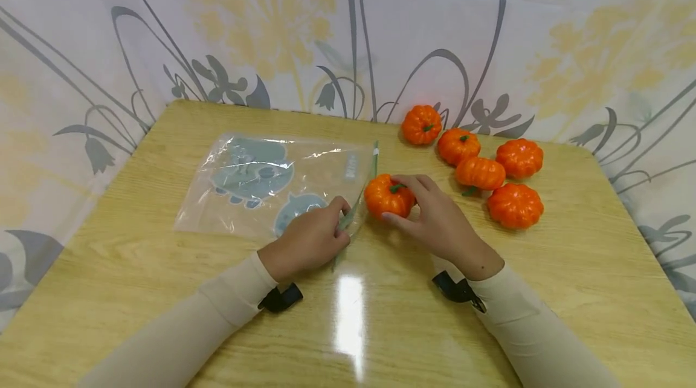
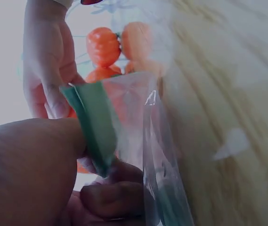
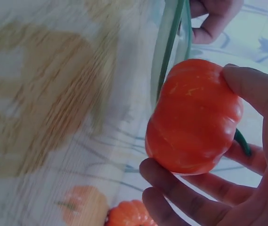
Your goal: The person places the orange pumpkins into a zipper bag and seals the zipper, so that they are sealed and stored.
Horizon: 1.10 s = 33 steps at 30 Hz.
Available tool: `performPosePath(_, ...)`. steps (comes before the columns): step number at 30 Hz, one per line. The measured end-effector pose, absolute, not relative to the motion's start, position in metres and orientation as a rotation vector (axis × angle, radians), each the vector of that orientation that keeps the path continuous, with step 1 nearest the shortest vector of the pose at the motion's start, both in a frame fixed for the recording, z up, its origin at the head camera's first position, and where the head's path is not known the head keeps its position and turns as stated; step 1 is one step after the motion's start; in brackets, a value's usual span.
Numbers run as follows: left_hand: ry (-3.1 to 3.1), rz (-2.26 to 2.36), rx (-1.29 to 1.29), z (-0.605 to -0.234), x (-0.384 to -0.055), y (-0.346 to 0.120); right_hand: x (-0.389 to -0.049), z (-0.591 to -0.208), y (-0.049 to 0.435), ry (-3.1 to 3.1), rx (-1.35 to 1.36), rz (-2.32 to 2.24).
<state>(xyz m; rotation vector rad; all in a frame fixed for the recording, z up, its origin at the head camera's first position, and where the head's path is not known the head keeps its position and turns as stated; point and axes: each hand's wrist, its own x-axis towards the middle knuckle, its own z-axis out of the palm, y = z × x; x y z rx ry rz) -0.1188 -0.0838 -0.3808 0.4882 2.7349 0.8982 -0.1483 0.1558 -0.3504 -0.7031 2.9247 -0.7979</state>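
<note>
A clear zip bag (image 1: 321, 164) with blue cartoon prints lies flat on the table, its green-edged mouth facing right. My left hand (image 1: 315, 234) pinches the near part of that mouth; in the left wrist view the green strip (image 2: 98, 122) stands lifted between thumb and fingers, and the mouth gapes. Just right of the opening, my right hand (image 1: 435, 216) grips a small orange pumpkin (image 1: 387, 197) with a green stem. The right wrist view shows this pumpkin (image 3: 195, 117) between thumb and fingertips, right beside the bag's green edge (image 3: 171, 47).
Several more orange pumpkins lie at the back right, among them one by the far edge (image 1: 422, 125) and one nearest the right forearm (image 1: 515, 205). A floral curtain (image 1: 304, 25) hangs behind the wooden table (image 1: 136, 267).
</note>
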Motion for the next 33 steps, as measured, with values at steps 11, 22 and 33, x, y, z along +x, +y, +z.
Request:
performPosePath(11, 2.710, 0.974, 0.502, -0.3800, -0.1188, -0.0813, -0.1464, -0.3536, 0.1524, 2.953, -0.833, -0.851)
performPosePath(22, 2.719, 1.055, 0.481, -0.3804, -0.1202, -0.0790, -0.1475, -0.3578, 0.1520, 2.935, -0.765, -0.767)
performPosePath(33, 2.778, 1.077, 0.512, -0.3782, -0.1180, -0.0760, -0.1493, -0.3589, 0.1518, 2.926, -0.744, -0.691)
